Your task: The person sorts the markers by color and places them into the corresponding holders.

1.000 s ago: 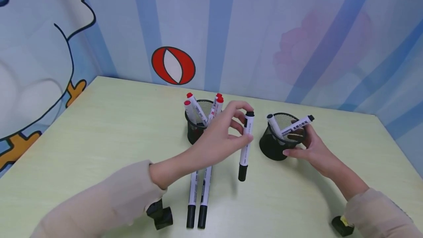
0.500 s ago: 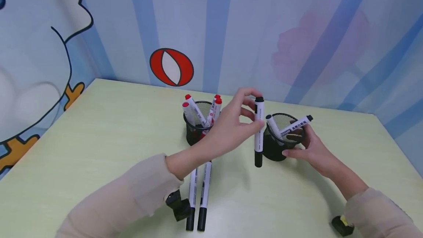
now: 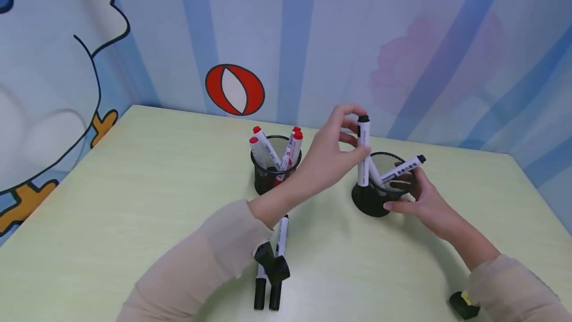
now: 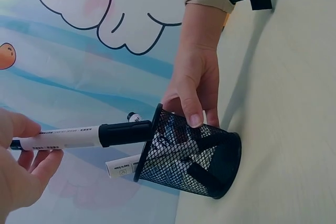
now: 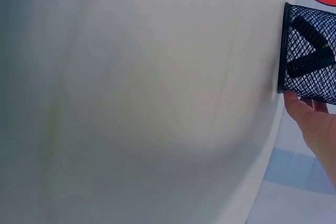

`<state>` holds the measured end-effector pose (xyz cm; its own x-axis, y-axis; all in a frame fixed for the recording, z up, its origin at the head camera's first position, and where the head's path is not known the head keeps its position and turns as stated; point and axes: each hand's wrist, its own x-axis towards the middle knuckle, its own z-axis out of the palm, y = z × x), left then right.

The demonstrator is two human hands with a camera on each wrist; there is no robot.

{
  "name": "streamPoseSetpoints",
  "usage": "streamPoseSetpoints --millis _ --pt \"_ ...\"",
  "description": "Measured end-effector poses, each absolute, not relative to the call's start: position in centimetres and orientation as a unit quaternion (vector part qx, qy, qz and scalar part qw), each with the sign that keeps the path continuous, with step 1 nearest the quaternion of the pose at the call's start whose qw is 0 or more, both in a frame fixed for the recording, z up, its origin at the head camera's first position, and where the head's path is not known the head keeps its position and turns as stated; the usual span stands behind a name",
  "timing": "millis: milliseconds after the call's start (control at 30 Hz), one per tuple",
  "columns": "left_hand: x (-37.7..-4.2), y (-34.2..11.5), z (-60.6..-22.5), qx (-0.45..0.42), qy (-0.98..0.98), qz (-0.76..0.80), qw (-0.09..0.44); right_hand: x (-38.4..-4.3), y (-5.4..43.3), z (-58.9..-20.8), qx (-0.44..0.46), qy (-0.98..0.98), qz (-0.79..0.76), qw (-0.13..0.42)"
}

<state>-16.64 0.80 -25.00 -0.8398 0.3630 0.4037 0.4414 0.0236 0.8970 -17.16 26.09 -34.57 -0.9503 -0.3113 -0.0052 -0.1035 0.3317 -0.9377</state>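
Pinched between the thumb and fingers of my left hand (image 3: 328, 155) is a white marker (image 3: 363, 150) with black ends. It stands nearly upright at the rim of the right-hand black mesh pen cup (image 3: 373, 200); in the left wrist view its black lower end (image 4: 126, 132) reaches the cup's rim. My right hand (image 3: 429, 202) grips that cup from the right side, thumb in front, fingers behind the mesh. Two black-capped markers lean inside it, one (image 3: 402, 169) tilted to the right, the other (image 3: 374, 172) partly hidden behind the held marker.
Left of it stands another mesh pen cup (image 3: 263, 180) with several red-capped markers (image 3: 268, 148). Two black-capped markers (image 3: 282, 237) lie side by side on the pale table (image 3: 178, 173), partly under my left sleeve and its black wrist device (image 3: 273, 262). A printed wall backdrop (image 3: 339, 39) rises behind.
My left hand has carried the marker rightward and upward, from the space between the cups to the right cup's rim. My right hand stays on that cup.
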Motion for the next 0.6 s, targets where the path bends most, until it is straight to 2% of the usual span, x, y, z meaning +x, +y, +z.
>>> streamPoseSetpoints --millis 600 --pt "-17.7 2.9 -24.7 -0.296 -0.689 -0.659 0.057 -17.2 26.1 -34.5 -0.126 0.813 -0.561 0.096"
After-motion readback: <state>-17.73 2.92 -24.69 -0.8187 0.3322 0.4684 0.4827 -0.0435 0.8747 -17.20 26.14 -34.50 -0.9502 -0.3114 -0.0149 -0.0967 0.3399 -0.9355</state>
